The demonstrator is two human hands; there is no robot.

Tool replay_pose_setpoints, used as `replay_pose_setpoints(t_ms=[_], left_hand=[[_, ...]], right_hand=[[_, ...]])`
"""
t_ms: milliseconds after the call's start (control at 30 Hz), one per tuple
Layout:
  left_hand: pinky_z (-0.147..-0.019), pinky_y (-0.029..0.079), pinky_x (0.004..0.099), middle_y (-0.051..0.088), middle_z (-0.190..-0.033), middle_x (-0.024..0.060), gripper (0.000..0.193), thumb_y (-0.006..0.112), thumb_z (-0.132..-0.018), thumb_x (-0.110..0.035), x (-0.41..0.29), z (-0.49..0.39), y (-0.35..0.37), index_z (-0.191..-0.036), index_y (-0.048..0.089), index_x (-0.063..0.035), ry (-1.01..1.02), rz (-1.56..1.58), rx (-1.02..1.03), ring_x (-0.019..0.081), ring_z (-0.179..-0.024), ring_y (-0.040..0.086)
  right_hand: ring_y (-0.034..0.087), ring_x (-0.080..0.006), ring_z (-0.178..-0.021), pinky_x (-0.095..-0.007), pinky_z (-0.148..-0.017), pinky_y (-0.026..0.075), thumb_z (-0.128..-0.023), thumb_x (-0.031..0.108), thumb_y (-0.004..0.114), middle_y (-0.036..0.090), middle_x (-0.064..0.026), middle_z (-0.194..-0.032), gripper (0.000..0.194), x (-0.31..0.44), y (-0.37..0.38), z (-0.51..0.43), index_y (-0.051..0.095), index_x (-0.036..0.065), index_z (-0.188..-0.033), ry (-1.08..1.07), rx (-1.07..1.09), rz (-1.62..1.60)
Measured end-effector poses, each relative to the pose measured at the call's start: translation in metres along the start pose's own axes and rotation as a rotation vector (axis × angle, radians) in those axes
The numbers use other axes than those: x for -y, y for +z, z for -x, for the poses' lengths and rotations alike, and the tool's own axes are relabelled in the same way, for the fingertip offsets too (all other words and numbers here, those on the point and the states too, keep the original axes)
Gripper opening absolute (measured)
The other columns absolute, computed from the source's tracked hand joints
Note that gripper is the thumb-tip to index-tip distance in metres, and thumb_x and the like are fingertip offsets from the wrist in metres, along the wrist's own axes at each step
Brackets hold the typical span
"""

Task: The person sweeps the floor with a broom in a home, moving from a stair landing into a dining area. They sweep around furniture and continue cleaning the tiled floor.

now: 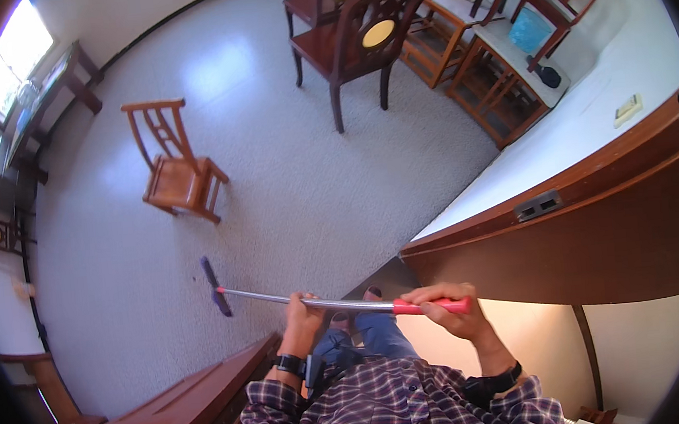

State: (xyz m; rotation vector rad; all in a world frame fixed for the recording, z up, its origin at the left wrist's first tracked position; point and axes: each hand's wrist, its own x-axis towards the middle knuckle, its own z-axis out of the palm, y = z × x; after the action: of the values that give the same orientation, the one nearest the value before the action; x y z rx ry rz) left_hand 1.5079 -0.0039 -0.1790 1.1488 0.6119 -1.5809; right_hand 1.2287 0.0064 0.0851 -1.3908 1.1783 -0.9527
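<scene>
A long broom or floor mop point(256, 296) slants across the view, with a metal pole and a red handle grip point(408, 307). My right hand point(454, 308) is closed around that red grip at the pole's upper end. Lower on the metal shaft, my left hand point(304, 315) grips the pole. The dark purple head point(218, 295) rests on the grey floor point(290, 204), to the left of my feet. Whether the head is bristle or cloth I cannot tell.
A small wooden chair point(176, 181) stands beyond the broom head. Dark carved chairs point(355, 47) and side tables point(503, 76) line the far right. Wooden doors flank me: one door point(562, 259) at right, another point(186, 401) at left. A long table point(45, 98) stands under the window.
</scene>
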Motion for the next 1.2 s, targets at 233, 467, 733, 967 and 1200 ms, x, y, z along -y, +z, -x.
replay_pose_setpoints(t_ms=[233,467,733,967,1200], left_hand=[[-0.066,0.047,0.0348,0.046,-0.066,0.0034,0.024,0.05,-0.093,-0.017,0.129,0.059,0.17,-0.071,0.045,-0.0094,-0.364,-0.321,0.292,0.0193,-0.062,0.049],[-0.052,0.042,0.0247,0.046,-0.065,0.0013,0.024,0.053,-0.092,-0.015,0.233,0.024,0.281,-0.07,0.045,-0.0091,-0.686,-0.201,0.581,0.0128,-0.059,0.047],[-0.051,0.047,0.0233,0.052,-0.065,0.0015,0.02,0.054,-0.093,-0.019,0.243,-0.093,0.331,-0.077,0.05,-0.0073,-0.781,-0.256,0.541,0.0113,-0.058,0.052],[-0.069,0.054,0.0314,0.057,-0.074,0.0049,0.012,0.056,-0.091,-0.015,0.118,-0.049,0.307,-0.084,0.055,-0.0058,-0.602,-0.318,0.558,0.0166,-0.071,0.059],[-0.063,0.058,0.0352,0.06,-0.075,0.0086,0.01,0.057,-0.085,-0.011,-0.071,-0.06,0.245,-0.08,0.056,-0.0022,-0.174,-0.287,0.22,0.0213,-0.071,0.064]], right_hand=[[0.071,-0.0275,-0.083,-0.0338,-0.075,0.058,-0.064,-0.002,0.069,0.071,-0.0132,-0.087,0.018,0.117,-0.092,0.029,0.067,0.001,-0.082,-0.353,-0.1,0.475],[0.068,-0.0287,-0.089,-0.0348,-0.073,0.057,-0.067,0.005,0.07,0.067,-0.0118,-0.094,0.016,0.124,-0.094,-0.003,0.064,0.003,-0.081,-0.334,-0.085,0.94],[0.066,-0.0279,-0.086,-0.036,-0.07,0.055,-0.068,0.004,0.067,0.066,-0.011,-0.088,0.011,0.037,-0.077,-0.141,0.059,0.003,-0.076,-0.228,-0.047,0.997],[0.071,-0.0304,-0.081,-0.0361,-0.076,0.058,-0.062,-0.005,0.066,0.07,-0.0128,-0.083,0.016,0.112,-0.071,-0.19,0.066,0.001,-0.077,-0.189,-0.072,0.716],[0.071,-0.0254,-0.084,-0.0304,-0.076,0.057,-0.071,-0.005,0.063,0.071,-0.014,-0.087,0.013,0.081,0.01,-0.283,0.068,-0.002,-0.083,-0.133,0.151,0.321]])
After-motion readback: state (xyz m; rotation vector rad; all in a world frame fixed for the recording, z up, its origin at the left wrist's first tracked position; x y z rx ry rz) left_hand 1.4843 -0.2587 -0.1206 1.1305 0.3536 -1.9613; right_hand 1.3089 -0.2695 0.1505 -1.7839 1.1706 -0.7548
